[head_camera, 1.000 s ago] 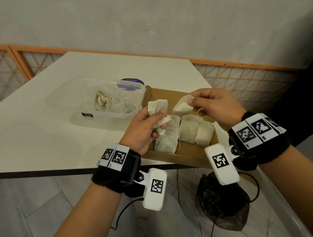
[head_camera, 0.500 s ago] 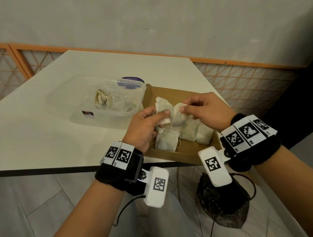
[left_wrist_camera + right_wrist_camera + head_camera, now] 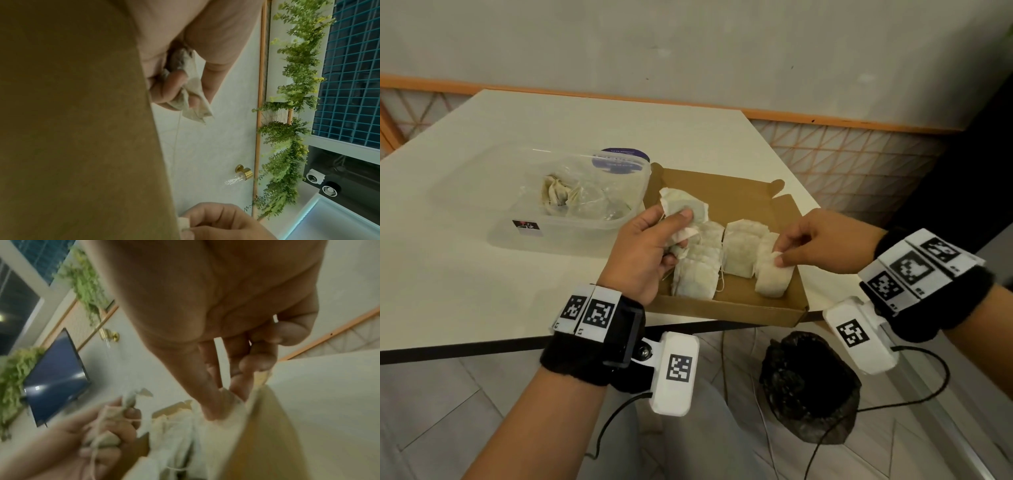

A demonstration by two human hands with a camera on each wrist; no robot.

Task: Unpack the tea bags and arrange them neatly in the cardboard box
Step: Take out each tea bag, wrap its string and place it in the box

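A shallow brown cardboard box sits at the table's near right corner with three rows of pale tea bags in it. My left hand hovers over the box's left side and grips a small bunch of tea bags between thumb and fingers; the left wrist view shows the crumpled bags in its curled fingers. My right hand reaches into the box's right side and pinches the top of a tea bag in the rightmost row. In the blurred right wrist view its fingertips sit on that bag.
A clear plastic container with a few crumpled tea bags and wrappers stands left of the box, a purple-labelled lid behind it. The white table ends just below the box. A black bag lies on the floor under the corner.
My right hand took a tea bag from near the left hand and carried it down and right to the rightmost row. The left hand kept its bunch, staying over the box's left side.
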